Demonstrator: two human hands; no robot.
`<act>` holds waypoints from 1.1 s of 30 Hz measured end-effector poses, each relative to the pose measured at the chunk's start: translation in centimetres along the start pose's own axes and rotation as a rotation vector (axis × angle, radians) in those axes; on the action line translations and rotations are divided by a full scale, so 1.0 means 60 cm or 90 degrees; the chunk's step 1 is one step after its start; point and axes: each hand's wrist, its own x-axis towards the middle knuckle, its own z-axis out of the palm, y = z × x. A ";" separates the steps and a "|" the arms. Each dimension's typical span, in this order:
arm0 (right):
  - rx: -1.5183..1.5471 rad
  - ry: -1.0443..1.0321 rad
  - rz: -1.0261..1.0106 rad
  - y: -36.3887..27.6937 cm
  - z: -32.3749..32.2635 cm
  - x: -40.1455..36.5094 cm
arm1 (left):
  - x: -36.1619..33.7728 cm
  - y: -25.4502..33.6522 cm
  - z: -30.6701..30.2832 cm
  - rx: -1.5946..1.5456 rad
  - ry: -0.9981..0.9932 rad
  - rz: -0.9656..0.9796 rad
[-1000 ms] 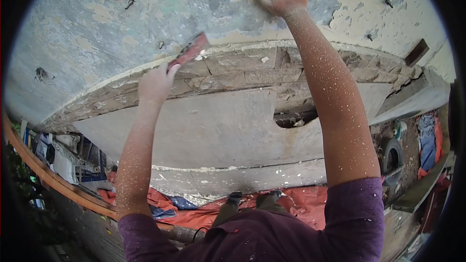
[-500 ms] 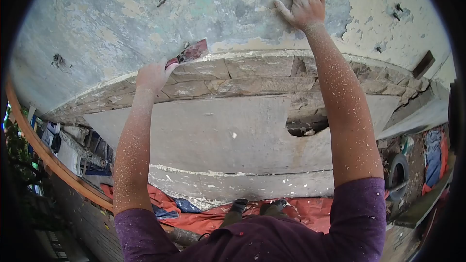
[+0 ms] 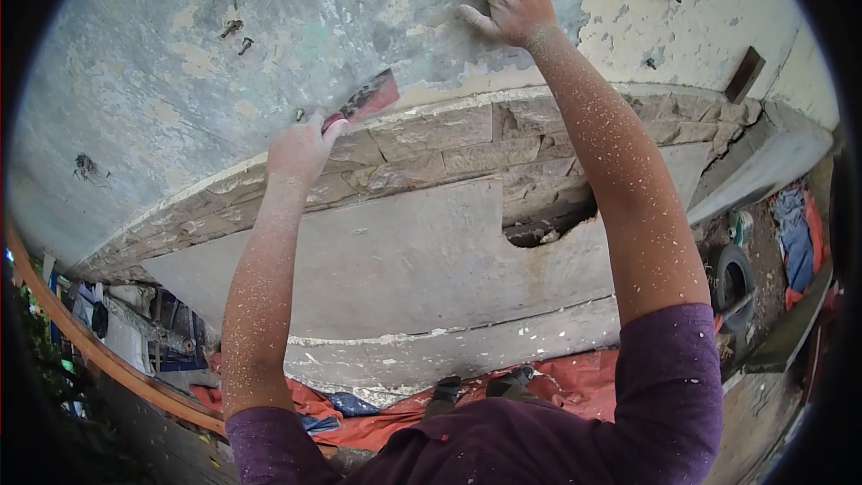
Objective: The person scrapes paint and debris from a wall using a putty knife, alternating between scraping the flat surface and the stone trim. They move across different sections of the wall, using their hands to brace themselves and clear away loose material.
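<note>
My left hand [image 3: 301,151] is closed round the handle of a scraper [image 3: 364,99] with a wide, reddish blade. The blade lies by the wall just above the stone ledge, near the lower edge of the peeling paint. Higher and to the right, my right hand [image 3: 510,4] rests flat on the wall [image 3: 296,45] with its fingers spread, holding nothing. Grey-blue patches and flaking cream paint cover the wall. Pale flakes and dust speckle both forearms.
Below the wall runs a stone ledge [image 3: 476,157], with a jagged hole [image 3: 557,224] in the panel beneath. Rusty bolts [image 3: 232,29] stick out of the wall. An orange tarp [image 3: 404,413] lies under my feet. To the right stands a tyre [image 3: 732,287]; an orange rail [image 3: 108,359] curves at left.
The view has shifted, so the wall and my right hand appear further left. My left hand with the scraper has moved slightly right along the wall. The right hand stays flat against it.
</note>
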 end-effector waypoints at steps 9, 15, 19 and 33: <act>-0.036 0.045 0.038 0.088 -0.031 0.014 | 0.035 0.216 0.016 -0.102 0.031 0.113; -0.008 0.070 0.046 0.091 -0.021 0.019 | 0.063 0.270 -0.001 -0.084 0.049 0.136; -0.008 0.077 0.026 0.098 -0.022 0.023 | 0.096 0.392 -0.015 -0.100 -0.086 0.147; -0.019 0.054 0.041 0.097 -0.022 0.023 | 0.099 0.526 -0.031 -0.226 -0.052 0.167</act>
